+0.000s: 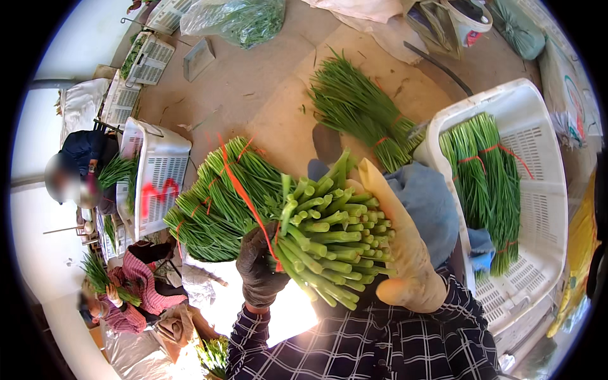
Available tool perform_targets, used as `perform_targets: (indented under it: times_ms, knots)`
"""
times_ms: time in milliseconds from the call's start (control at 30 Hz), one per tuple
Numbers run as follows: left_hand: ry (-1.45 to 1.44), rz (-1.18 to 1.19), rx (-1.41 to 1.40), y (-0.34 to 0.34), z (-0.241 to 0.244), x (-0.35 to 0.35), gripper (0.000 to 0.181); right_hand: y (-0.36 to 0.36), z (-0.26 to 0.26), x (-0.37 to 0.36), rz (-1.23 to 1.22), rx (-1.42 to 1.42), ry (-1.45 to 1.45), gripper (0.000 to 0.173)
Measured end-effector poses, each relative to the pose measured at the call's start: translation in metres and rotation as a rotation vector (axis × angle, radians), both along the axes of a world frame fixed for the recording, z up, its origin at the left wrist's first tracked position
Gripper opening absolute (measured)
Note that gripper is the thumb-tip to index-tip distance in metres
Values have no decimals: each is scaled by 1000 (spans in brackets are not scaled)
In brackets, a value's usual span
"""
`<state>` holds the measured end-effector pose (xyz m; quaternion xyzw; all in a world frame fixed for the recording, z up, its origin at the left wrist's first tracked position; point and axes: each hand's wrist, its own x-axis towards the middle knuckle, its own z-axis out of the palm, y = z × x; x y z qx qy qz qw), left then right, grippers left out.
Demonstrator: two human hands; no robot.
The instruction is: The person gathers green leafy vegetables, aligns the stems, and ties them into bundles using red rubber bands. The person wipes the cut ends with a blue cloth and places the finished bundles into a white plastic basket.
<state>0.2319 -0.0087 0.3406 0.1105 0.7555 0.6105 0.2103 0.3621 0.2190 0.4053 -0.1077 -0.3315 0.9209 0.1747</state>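
Note:
Before my chest, a thick bundle of green stalks (pixel 332 232) points its cut ends up toward me. My left hand (pixel 260 267), in a dark glove, is closed around the bundle's left side and a red tie strip (pixel 244 190). My right hand (pixel 408 251), in a pale yellowish glove, lies along the right side of the stalks with its palm against them and its fingers extended. Just beyond my left hand are several bunches of thin green stalks (pixel 223 199) tied with red bands. More tied bunches (pixel 365 109) lie on the floor ahead.
At my right stands a white plastic crate (pixel 536 199) holding banded green bunches (pixel 484 180). Another white crate (pixel 161 175) is at the left, near two co-workers handling greens. A plastic bag of greens (pixel 237 21), a metal tray (pixel 198 59) and a white bucket (pixel 475 21) are farther off.

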Motion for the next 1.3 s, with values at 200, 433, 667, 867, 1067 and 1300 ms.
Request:
perform_targets:
  times_ms: [200, 433, 667, 867, 1067, 1300]
  knots:
    - [535, -444, -273, -12, 22, 56, 93, -39, -33, 58, -87, -131, 48, 99]
    - [93, -464, 278, 9, 19, 77, 78, -57, -40, 79, -68, 204, 82, 67]
    - [-119, -492, 552, 14, 7, 83, 54, -45, -46, 87, -103, 448, 24, 51]
    - [180, -339, 28, 15, 9, 91, 105, -17, -36, 95, -197, 1084, -6, 38]
    - [779, -566, -238, 15, -4, 83, 110, -7, -56, 94, -247, 1349, -64, 26]
    - [1002, -566, -341, 19, 2, 85, 99, -24, -93, 88, -457, 1201, -90, 21]
